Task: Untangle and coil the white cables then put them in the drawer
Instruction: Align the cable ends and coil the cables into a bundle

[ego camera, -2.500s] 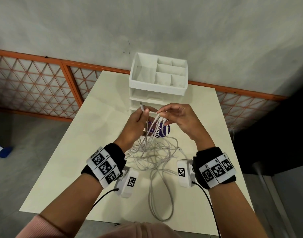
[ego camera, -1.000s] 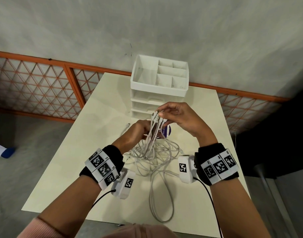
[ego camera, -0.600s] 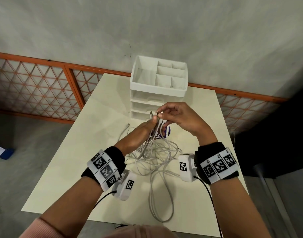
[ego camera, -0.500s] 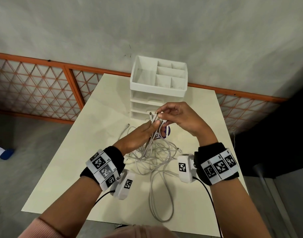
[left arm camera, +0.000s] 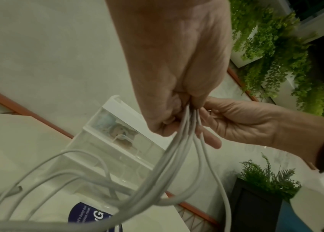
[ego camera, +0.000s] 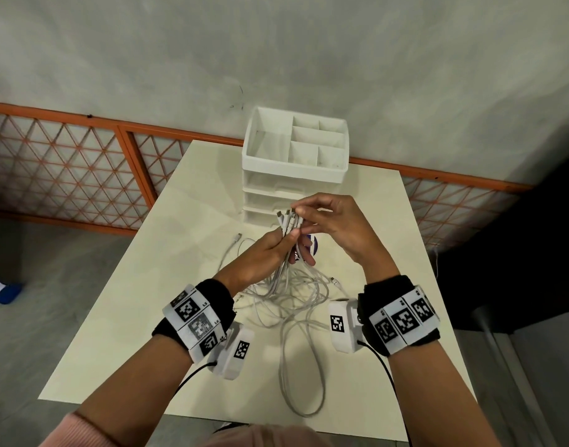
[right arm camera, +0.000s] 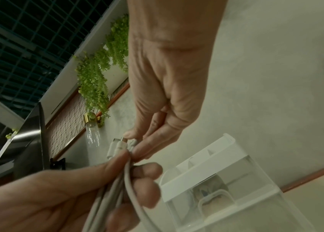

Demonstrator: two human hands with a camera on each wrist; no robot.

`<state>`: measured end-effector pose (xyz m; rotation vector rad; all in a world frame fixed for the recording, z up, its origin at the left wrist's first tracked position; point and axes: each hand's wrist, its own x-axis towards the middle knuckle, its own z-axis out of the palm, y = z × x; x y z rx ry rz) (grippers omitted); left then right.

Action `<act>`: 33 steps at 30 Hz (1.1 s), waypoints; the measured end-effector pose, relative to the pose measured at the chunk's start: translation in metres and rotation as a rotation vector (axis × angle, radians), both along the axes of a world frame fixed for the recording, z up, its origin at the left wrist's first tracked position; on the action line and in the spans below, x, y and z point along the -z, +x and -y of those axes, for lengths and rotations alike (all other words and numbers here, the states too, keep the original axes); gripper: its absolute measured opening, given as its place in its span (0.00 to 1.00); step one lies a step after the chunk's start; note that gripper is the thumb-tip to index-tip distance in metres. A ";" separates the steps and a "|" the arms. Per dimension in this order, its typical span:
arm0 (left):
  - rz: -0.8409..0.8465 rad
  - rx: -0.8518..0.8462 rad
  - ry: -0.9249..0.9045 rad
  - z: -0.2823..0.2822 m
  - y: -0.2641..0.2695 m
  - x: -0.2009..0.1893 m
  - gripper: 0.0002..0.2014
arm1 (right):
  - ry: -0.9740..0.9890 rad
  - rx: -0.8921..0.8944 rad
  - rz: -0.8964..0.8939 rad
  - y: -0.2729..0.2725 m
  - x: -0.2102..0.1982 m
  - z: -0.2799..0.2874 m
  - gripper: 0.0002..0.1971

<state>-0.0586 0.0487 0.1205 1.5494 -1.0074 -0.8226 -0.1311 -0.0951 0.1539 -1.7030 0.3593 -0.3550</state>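
Your left hand (ego camera: 265,253) has its fingers curled round the gathered white cables (ego camera: 288,287) just below their plugs, and your right hand (ego camera: 336,225) pinches the plug ends (ego camera: 288,217) from above between thumb and fingertips. The bundle's long axis runs from that pinch down and toward you, through the left fist, before it spills into loose loops on the table (ego camera: 154,304). So the slack lies below and nearer you than both hands, while the drawer unit (ego camera: 294,162) stands just beyond them. Your left hand is the nearer one to the loops. How many cables are in the bundle is hard to tell, perhaps four. One stray plug (ego camera: 238,235) lies apart on the table to the left.
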 end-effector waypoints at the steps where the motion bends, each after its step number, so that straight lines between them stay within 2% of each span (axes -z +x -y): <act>1: -0.024 -0.010 -0.008 0.000 -0.001 -0.001 0.18 | 0.002 0.009 0.003 0.000 -0.001 -0.001 0.09; 5: -0.054 -0.037 -0.032 0.001 -0.003 -0.003 0.22 | -0.011 0.052 0.034 0.005 -0.002 -0.007 0.06; 7: -0.142 -0.097 -0.102 0.002 -0.002 -0.005 0.20 | 0.005 0.067 0.036 0.007 0.004 -0.014 0.16; 9: -0.260 -0.137 -0.206 0.002 0.005 -0.007 0.18 | 0.126 -0.045 0.001 0.006 0.015 -0.022 0.28; 10: -0.298 -0.144 -0.228 0.001 0.009 -0.008 0.18 | 0.178 -0.125 -0.035 0.006 0.022 -0.025 0.27; 12: -0.345 -0.150 -0.242 -0.003 0.013 -0.017 0.17 | 0.208 -0.267 -0.098 0.007 0.031 -0.032 0.14; 14: -0.438 -0.192 -0.297 -0.008 0.016 -0.026 0.18 | 0.181 -0.365 -0.137 0.009 0.037 -0.039 0.11; 17: -0.561 -0.244 -0.397 -0.013 0.024 -0.032 0.19 | 0.124 -0.411 -0.147 0.009 0.041 -0.050 0.02; 19: -0.587 -0.294 -0.434 -0.016 0.029 -0.032 0.19 | 0.016 -0.391 -0.180 0.013 0.042 -0.051 0.13; 21: -0.576 -0.350 -0.466 -0.020 0.032 -0.033 0.19 | -0.143 -0.418 -0.278 0.019 0.041 -0.048 0.20; 23: -0.554 -0.395 -0.513 -0.025 0.037 -0.040 0.19 | -0.235 -0.464 -0.385 0.019 0.046 -0.040 0.23; 25: -0.521 -0.448 -0.569 -0.030 0.045 -0.051 0.19 | -0.209 -0.452 -0.418 0.016 0.056 -0.028 0.24; 28: -0.442 -0.543 -0.582 -0.041 0.055 -0.059 0.19 | -0.154 -0.310 -0.430 0.010 0.070 -0.007 0.24; 33: -0.075 -0.639 -0.473 -0.060 0.068 -0.058 0.22 | -0.301 -0.196 -0.525 -0.013 0.075 0.033 0.19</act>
